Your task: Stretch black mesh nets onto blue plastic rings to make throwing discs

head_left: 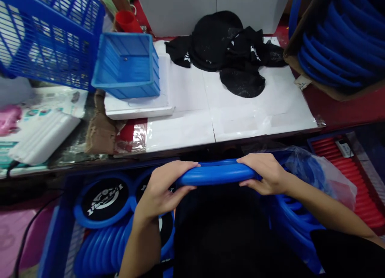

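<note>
A blue plastic ring (216, 173) with black mesh fabric (219, 226) stretched under it is held low in the middle of the view. My left hand (164, 187) is closed on the ring's left part, fingers curled over its rim. My right hand (266, 173) is closed on its right part in the same way. Finished blue rings with black printed mesh (104, 199) lie in a blue crate below my left hand.
A pile of black mesh pieces (228, 49) lies on the white table sheet (192, 121). A small blue basket (128, 65) and a large blue crate (48, 33) stand at the left. A cardboard box of blue rings (333, 41) sits at the upper right; more rings in a plastic bag (303, 177) are at the right.
</note>
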`<state>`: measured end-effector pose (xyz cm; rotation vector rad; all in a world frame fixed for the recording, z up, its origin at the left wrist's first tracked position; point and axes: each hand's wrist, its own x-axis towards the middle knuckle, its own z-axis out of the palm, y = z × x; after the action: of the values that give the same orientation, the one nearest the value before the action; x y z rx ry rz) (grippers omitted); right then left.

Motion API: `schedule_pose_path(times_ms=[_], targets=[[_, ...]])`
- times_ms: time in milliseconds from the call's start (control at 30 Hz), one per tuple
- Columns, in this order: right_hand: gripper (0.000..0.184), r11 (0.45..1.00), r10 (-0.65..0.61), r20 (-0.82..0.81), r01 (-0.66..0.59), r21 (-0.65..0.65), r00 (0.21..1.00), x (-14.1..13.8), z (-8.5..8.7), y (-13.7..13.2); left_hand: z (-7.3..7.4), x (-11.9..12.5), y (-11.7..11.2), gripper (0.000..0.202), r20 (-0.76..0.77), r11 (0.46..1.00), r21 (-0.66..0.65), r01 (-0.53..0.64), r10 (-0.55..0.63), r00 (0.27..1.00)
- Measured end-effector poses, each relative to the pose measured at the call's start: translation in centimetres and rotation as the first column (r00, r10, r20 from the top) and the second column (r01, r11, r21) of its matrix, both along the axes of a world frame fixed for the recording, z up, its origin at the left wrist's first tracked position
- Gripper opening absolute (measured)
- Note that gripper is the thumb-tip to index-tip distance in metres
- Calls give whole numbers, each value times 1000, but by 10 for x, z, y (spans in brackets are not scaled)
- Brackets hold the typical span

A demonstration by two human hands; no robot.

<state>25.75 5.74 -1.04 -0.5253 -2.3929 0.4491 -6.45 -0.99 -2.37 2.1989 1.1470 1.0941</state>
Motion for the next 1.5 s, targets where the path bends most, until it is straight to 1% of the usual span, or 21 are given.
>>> schedule_pose_path(times_ms=[133, 233, 300, 400, 467, 533, 633, 667, 700, 767, 833, 867, 900, 967, 1033, 1100, 1167, 1233, 1333, 1400, 1500], targets=[[37, 995, -75, -28, 73, -63, 997, -9, -2, 1, -1, 6, 3, 30, 36, 993, 33, -111, 109, 993], [34, 964, -140, -48, 125, -235, 989, -16, -3, 11, 9, 5, 15, 29, -9, 978, -15, -206, 206, 979], [35, 889, -210, -38, 174, -424, 977, -17, -5, 18, 19, 1, 25, 33, -47, 966, -77, -248, 245, 968], [35, 730, -321, -85, 189, -656, 943, -12, -9, 23, 31, -12, 34, 48, -43, 938, -205, -278, 275, 960], [35, 655, -404, -166, 157, -739, 900, -4, -14, 23, 30, -21, 35, 53, 16, 894, -288, -342, 362, 932], [38, 607, -445, -194, 135, -783, 874, 5, -19, 20, 22, -25, 35, 57, 82, 821, -351, -451, 506, 858], [45, 581, -362, -97, 143, -801, 927, 14, -21, 18, 2, -18, 36, 62, 122, 691, -336, -641, 706, 697], [48, 587, -313, -53, 149, -795, 948, 16, -18, 20, -3, -13, 37, 64, 123, 668, -298, -682, 735, 667], [50, 608, -267, -17, 155, -779, 964, 16, -14, 22, -6, -7, 38, 64, 120, 668, -246, -703, 740, 662], [48, 690, -195, 31, 159, -706, 980, 15, 1, 28, -7, 8, 39, 63, 96, 725, -98, -682, 689, 718], [42, 807, -127, 68, 143, -574, 990, 9, 18, 33, 0, 23, 40, 60, 10, 793, 87, -603, 605, 796], [41, 860, -84, 97, 121, -495, 992, 4, 27, 33, 6, 29, 40, 58, -50, 813, 190, -550, 567, 822], [42, 904, -43, 133, 96, -417, 990, 0, 33, 32, 12, 35, 39, 56, -115, 825, 288, -486, 533, 838], [43, 956, 12, 191, 45, -291, 981, -10, 40, 24, 25, 42, 38, 52, -231, 828, 439, -350, 481, 846], [41, 983, 9, 175, 23, -181, 985, -19, 37, 9, 36, 44, 36, 48, -278, 804, 535, -259, 457, 845], [43, 997, -50, 81, 55, -54, 995, -27, 27, -10, 43, 42, 34, 46, -269, 775, 595, -213, 442, 856], [52, 992, -107, -28, 108, 63, 994, -33, 17, -27, 45, 39, 30, 48, -248, 753, 634, -176, 413, 876], [58, 985, -112, -92, 122, 121, 990, -39, 9, -38, 44, 36, 27, 50, -230, 742, 653, -150, 383, 895], [61, 985, -87, -113, 102, 137, 990, -43, 6, -40, 42, 35, 24, 54, -182, 727, 667, -161, 369, 912], [60, 988, -73, -110, 87, 131, 991, -39, 5, -35, 41, 33, 21, 57, -160, 756, 635, -163, 334, 929], [56, 993, -49, -113, 61, 103, 992, -22, -3, -24, 36, 25, 13, 58, -32, 842, 509, -178, 225, 974]])
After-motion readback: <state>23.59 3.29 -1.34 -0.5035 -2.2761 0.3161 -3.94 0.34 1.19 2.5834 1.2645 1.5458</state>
